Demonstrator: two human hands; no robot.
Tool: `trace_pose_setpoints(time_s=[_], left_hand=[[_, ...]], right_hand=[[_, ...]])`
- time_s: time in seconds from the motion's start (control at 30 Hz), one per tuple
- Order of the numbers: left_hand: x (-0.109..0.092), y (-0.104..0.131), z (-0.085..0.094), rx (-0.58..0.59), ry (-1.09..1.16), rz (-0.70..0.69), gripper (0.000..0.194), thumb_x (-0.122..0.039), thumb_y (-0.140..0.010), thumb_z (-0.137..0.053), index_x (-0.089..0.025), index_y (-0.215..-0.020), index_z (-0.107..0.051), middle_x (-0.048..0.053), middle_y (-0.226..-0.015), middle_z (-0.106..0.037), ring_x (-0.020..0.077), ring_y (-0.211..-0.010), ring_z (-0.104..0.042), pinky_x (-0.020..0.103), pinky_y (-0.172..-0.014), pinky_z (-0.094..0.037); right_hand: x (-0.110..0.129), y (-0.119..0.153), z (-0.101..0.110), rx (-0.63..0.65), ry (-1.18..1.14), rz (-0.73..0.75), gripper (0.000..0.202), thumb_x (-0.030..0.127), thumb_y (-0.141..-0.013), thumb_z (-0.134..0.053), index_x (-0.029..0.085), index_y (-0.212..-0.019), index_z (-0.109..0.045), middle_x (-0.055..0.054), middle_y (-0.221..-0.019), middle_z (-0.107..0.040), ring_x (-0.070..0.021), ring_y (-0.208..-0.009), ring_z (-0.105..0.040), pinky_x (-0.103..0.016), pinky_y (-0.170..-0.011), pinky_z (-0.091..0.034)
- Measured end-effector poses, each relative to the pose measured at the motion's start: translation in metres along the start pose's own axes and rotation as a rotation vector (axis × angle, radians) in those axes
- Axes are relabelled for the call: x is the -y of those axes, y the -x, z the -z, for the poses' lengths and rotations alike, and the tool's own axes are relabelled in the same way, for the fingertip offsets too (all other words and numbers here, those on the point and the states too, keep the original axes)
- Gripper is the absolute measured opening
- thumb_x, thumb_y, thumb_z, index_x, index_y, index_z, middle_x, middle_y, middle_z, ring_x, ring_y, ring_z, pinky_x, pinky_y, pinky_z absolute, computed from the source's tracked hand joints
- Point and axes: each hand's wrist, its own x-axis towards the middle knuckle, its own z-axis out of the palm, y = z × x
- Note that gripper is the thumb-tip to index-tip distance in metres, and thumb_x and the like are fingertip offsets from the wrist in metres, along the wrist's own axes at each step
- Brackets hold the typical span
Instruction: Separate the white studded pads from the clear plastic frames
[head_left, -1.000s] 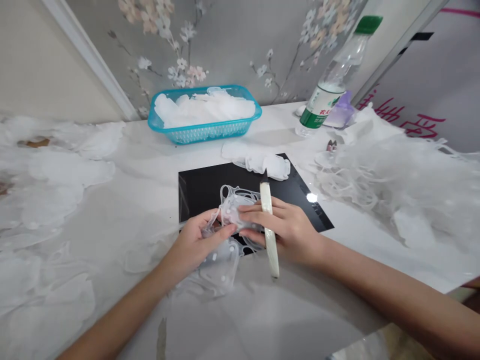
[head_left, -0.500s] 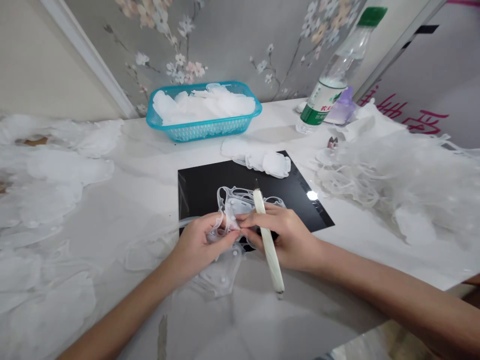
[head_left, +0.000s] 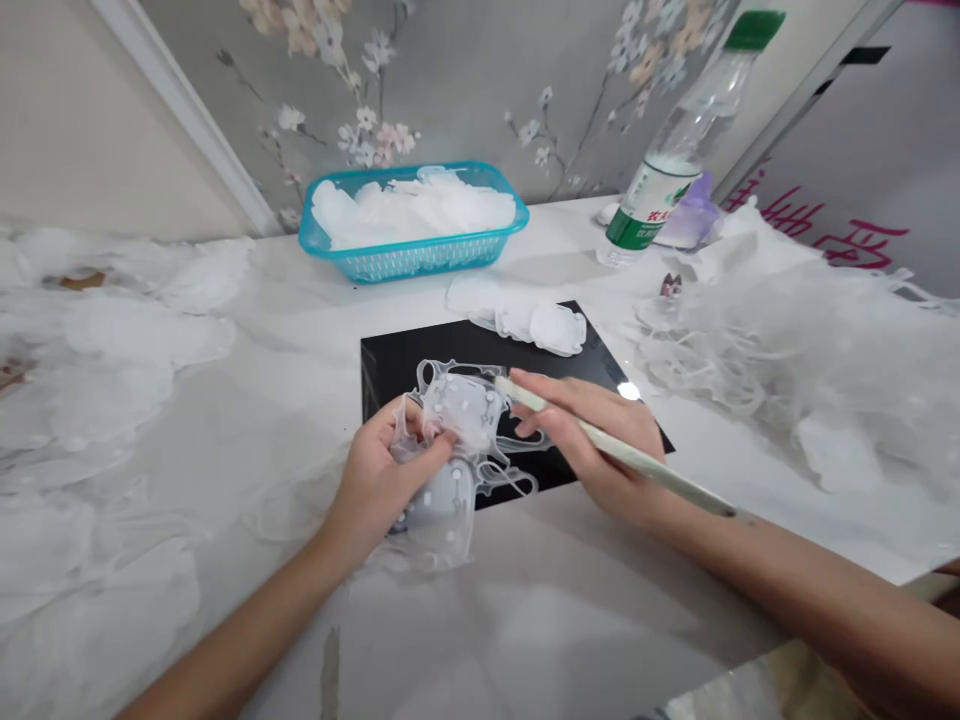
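Note:
My left hand (head_left: 390,475) pinches a translucent plastic piece (head_left: 461,405) with small white dots, its thumb across the front. Another part of the clear sheet (head_left: 442,510) hangs below that thumb, over the table edge of a black board (head_left: 397,360). In my right hand (head_left: 600,440) lies a pale pen-like tool (head_left: 615,445), its front end near the right side of the plastic piece and its rear end along my wrist. Thin clear loops of plastic lie on the board between the hands. Several white cut pieces (head_left: 555,328) overlap at the board's back edge.
A blue basket (head_left: 420,262) full of white pieces stands at the back. Behind on the right is a bottle (head_left: 649,200) with a green cap. Piles of translucent plastic lie at left (head_left: 112,350) and right (head_left: 847,350).
My right hand has let go of the plastic and moved right; the tool has swung from nearly upright to slanting back along the wrist. The plastic in my left hand now shows more openly.

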Motion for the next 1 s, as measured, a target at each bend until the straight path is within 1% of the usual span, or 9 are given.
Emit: trace_pose_setpoints(time_s=[0.07,0.17,0.3,0.4,0.53,0.63,0.77,1.0], left_hand=[[-0.001,-0.001,0.000,-0.006,-0.043,-0.004,0.028,-0.025,-0.072,-0.065,-0.019,-0.064,-0.039,-0.007,-0.059,-0.045,0.0053,-0.050,-0.043,0.015,-0.047,-0.035],[-0.002,-0.002,-0.001,0.021,-0.082,-0.026,0.028,-0.027,-0.071,-0.064,-0.019,-0.063,-0.039,-0.006,-0.061,-0.046,0.0073,-0.056,-0.050,0.016,-0.051,-0.039],[-0.001,-0.003,-0.002,0.081,-0.054,-0.048,0.025,-0.029,-0.072,-0.063,-0.019,-0.065,-0.041,-0.003,-0.065,-0.053,0.0128,-0.070,-0.060,0.020,-0.061,-0.046],[0.000,-0.002,-0.002,0.116,-0.021,-0.047,0.024,-0.030,-0.073,-0.063,-0.019,-0.066,-0.042,-0.003,-0.067,-0.055,0.0138,-0.072,-0.062,0.020,-0.062,-0.046],[0.000,-0.002,0.000,0.142,-0.027,-0.061,0.022,-0.028,-0.075,-0.062,-0.019,-0.068,-0.043,-0.004,-0.067,-0.052,0.0117,-0.071,-0.061,0.019,-0.062,-0.045],[0.000,-0.001,0.000,0.136,-0.100,-0.098,0.020,-0.025,-0.075,-0.061,-0.019,-0.067,-0.043,-0.005,-0.066,-0.050,0.0097,-0.066,-0.055,0.018,-0.061,-0.042],[0.001,-0.002,0.001,0.133,-0.185,-0.135,0.017,-0.021,-0.074,-0.059,-0.018,-0.067,-0.044,-0.004,-0.067,-0.049,0.0093,-0.065,-0.050,0.018,-0.060,-0.039],[0.004,-0.006,0.001,0.155,-0.189,-0.195,0.012,-0.016,-0.072,-0.057,-0.018,-0.069,-0.046,-0.004,-0.074,-0.050,0.0094,-0.069,-0.049,0.019,-0.065,-0.039]], right_hand=[[0.003,0.001,-0.004,0.014,0.019,0.037,0.017,0.014,-0.088,-0.057,0.017,-0.103,-0.061,-0.001,-0.085,-0.066,-0.0110,-0.074,-0.063,-0.018,-0.070,-0.051],[0.006,0.004,-0.007,0.030,0.017,0.112,0.010,0.009,-0.082,-0.061,0.016,-0.089,-0.060,-0.001,-0.080,-0.066,-0.0097,-0.066,-0.062,-0.015,-0.059,-0.049],[0.006,0.009,-0.008,0.060,0.072,0.162,0.008,0.011,-0.084,-0.056,0.017,-0.088,-0.057,-0.001,-0.077,-0.065,-0.0089,-0.060,-0.060,-0.016,-0.054,-0.047],[0.005,0.010,-0.008,0.070,0.086,0.162,0.008,0.011,-0.084,-0.054,0.018,-0.088,-0.056,-0.001,-0.076,-0.064,-0.0086,-0.061,-0.060,-0.016,-0.055,-0.047],[0.004,0.010,-0.008,0.090,0.067,0.157,0.008,0.010,-0.085,-0.054,0.017,-0.087,-0.056,-0.002,-0.077,-0.064,-0.0087,-0.062,-0.059,-0.016,-0.057,-0.046],[0.003,0.010,-0.009,0.107,0.062,0.160,0.009,0.008,-0.084,-0.054,0.016,-0.086,-0.056,-0.001,-0.075,-0.063,-0.0071,-0.057,-0.054,-0.016,-0.054,-0.042],[0.002,0.011,-0.011,0.121,0.104,0.175,0.011,0.007,-0.084,-0.051,0.017,-0.083,-0.056,0.001,-0.067,-0.060,-0.0068,-0.050,-0.047,-0.017,-0.049,-0.038],[0.003,0.014,-0.013,0.217,0.196,0.178,0.015,0.011,-0.090,-0.043,0.017,-0.081,-0.054,-0.003,-0.068,-0.059,-0.0090,-0.054,-0.051,-0.018,-0.054,-0.042]])
